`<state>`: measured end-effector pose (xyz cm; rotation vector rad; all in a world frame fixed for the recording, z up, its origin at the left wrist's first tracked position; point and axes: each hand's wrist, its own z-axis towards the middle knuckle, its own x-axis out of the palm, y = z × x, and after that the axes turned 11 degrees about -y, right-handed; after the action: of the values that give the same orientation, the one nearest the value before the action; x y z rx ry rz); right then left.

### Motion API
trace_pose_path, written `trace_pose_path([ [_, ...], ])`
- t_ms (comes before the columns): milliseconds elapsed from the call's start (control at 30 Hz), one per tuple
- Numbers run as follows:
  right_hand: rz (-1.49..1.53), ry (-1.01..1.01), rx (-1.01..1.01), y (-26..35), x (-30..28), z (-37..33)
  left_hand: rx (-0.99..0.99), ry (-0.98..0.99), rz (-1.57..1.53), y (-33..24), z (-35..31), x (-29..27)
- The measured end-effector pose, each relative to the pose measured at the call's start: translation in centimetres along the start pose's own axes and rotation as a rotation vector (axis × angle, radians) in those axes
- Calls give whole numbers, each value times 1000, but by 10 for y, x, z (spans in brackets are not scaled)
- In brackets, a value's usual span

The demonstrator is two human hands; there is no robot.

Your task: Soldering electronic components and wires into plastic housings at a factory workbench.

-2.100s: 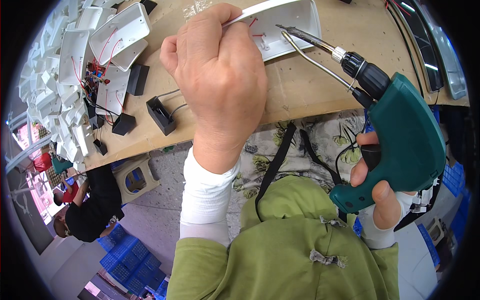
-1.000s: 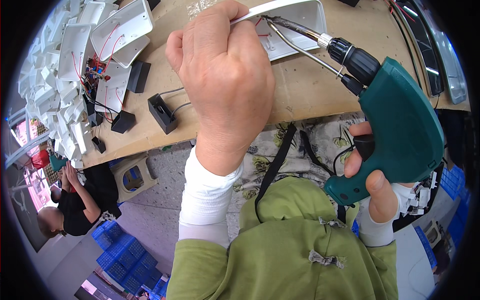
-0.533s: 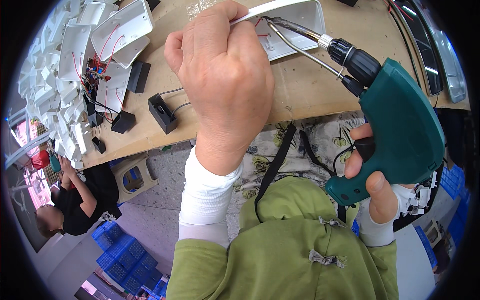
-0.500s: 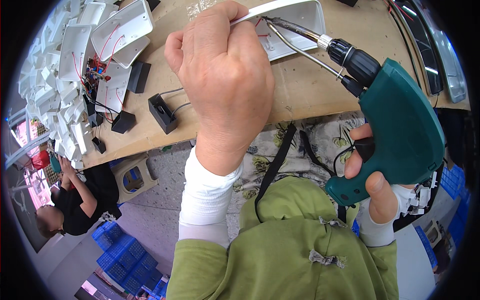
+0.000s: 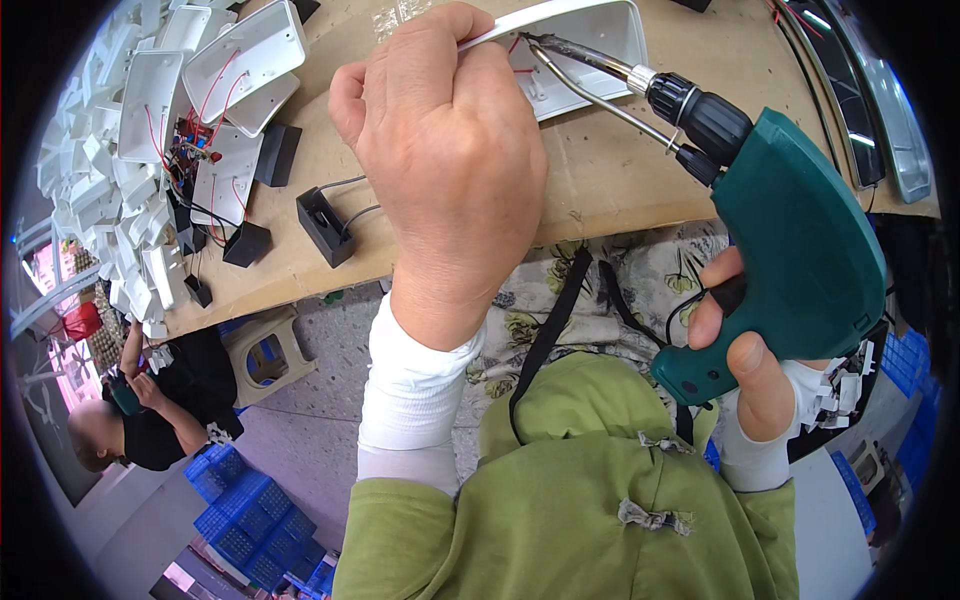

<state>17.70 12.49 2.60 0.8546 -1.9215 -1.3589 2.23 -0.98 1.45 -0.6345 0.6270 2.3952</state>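
Note:
My left hand [image 5: 450, 160] is closed on the near rim of a white plastic housing [image 5: 600, 40] that lies on the brown workbench [image 5: 600, 180]; red wires show inside the housing. My right hand [image 5: 745, 360] grips the handle of a teal pistol-shaped soldering gun [image 5: 800, 250]. Its black collar and metal tip [image 5: 560, 45] point up-left, and the tip reaches into the housing just right of my left hand's knuckles.
A heap of white plastic housings [image 5: 130, 170] with red wires and a circuit board fills the bench's left end. Small black boxes [image 5: 325, 225] lie beside them. Below the bench are a stool [image 5: 265, 350], a seated person [image 5: 150, 410] and blue crates [image 5: 240, 520].
The soldering gun has moved up and left, bringing its tip into the housing by my left hand. For the last second both hands have held still.

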Motion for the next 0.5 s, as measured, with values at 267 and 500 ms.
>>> trace_pose_path([
  [267, 19, -26, 18, 2, 5, -1, 3, -18, -7, 1, -1, 0],
  [500, -47, 20, -21, -6, -1, -3, -16, -1, -1, 0, 0, 0],
])
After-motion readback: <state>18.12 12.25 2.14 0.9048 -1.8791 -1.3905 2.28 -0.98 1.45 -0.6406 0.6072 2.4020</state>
